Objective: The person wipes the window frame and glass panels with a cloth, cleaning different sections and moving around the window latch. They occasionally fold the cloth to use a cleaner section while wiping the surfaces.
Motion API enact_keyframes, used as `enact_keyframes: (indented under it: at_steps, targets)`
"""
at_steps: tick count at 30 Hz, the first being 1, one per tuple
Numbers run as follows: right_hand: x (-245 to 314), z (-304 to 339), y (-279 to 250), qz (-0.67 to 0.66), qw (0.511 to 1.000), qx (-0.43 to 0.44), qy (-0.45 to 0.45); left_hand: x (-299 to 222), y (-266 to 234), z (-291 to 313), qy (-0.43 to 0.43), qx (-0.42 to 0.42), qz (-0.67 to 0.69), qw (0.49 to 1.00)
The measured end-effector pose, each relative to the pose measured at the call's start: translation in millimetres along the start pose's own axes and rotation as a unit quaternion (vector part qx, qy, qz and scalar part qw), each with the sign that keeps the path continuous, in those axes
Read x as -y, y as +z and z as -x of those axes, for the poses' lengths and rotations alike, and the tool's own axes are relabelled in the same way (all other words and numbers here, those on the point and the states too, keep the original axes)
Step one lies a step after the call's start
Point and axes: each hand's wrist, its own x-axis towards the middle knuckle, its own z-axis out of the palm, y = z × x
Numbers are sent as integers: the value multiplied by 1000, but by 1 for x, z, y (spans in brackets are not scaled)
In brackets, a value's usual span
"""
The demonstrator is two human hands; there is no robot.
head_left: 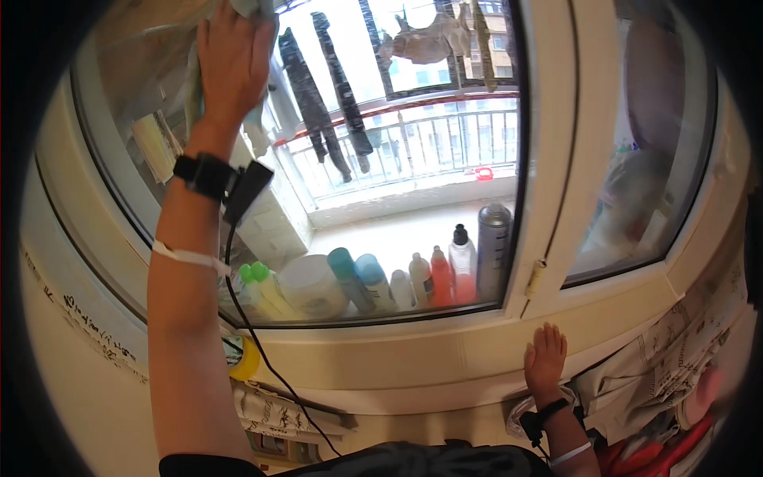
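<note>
Glass [397,187] is set in the white window frame [548,175] directly in front of the person. At its upper left, the left hand [234,63] is raised with the fingers pointing up; they are partly cut off by the picture's edge. A pale grey thing [254,6] is seen beside the fingers, but whether it is gripped cannot be told. The right hand [546,358] is held low near the lower frame, palm down and empty, with its fingers extended; whether the frame is touched cannot be made out. A black device [211,176] is strapped to the left wrist. Behind the pane, bottles [440,278], a white tub [314,286] and a tall grey can [494,250] are lined up. Dark garments [342,87] are hung beyond them, before a railing [457,143].
</note>
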Motion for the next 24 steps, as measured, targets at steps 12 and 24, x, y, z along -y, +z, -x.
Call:
enact_keyframes:
  at_steps: [12,24]
  targets:
    - [87,-4,24,-111,993,-3,-38,-146,-73,209,-64,322,195,924]
    - [146,-11,43,-90,996,-9,-27,-154,-114,362,73,292,325,896]
